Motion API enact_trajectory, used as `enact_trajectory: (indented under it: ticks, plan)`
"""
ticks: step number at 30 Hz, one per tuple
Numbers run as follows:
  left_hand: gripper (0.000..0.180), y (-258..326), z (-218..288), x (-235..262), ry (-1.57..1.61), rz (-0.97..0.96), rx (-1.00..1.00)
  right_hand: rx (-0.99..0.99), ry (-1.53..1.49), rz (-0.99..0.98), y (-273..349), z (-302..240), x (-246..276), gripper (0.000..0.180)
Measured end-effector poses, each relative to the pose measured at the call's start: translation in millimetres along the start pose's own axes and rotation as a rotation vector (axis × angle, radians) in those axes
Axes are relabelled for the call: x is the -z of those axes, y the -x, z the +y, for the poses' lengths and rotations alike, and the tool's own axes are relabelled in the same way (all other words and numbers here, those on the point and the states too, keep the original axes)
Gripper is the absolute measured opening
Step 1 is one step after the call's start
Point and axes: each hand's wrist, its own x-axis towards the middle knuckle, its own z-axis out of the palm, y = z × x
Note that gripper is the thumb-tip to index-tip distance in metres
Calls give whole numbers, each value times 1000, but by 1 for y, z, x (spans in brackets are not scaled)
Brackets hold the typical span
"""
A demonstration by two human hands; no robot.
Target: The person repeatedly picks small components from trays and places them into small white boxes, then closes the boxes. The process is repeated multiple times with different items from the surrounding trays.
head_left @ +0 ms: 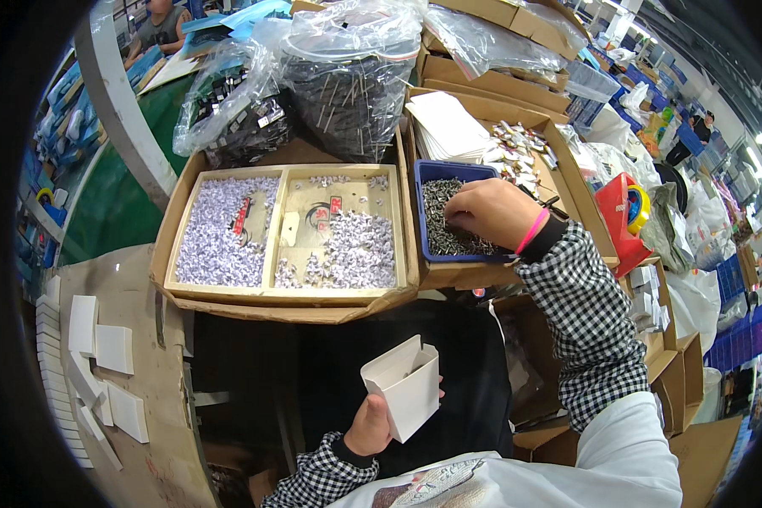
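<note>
My left hand grips a small white cardboard box low in front of me. The box is tilted, its top flap is up, and something small and dark shows inside the mouth. Over a blue plastic bin at the right, my right hand has its fingers bent and drawn together, tips down among many small metal screws. What lies between those fingertips is mostly hidden. Left of the bin, a two-part wooden tray holds heaps of small white plastic pieces.
Behind the tray stand clear bags of dark parts. A cardboard box holds white sheets and small loose pieces. White boxes lie on cardboard at the left. A red tape dispenser sits far right. Other people are in the background.
</note>
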Motion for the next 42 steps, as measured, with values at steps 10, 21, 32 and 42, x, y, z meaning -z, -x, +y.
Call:
enact_trajectory:
  ticks: [10,21,32,42]
  plan:
    - [107,-4,0,4,2,29,-9,17,-250,273,23,-16,16,11]
    - [101,-12,-3,-3,-43,25,6,174,-631,127,68,-113,-18,19]
    - [97,0,-28,13,-4,7,185,-434,-1563,409,157,-141,-107,30]
    - [44,8,-53,8,-68,462,-217,-486,-1719,442,182,-145,-147,34]
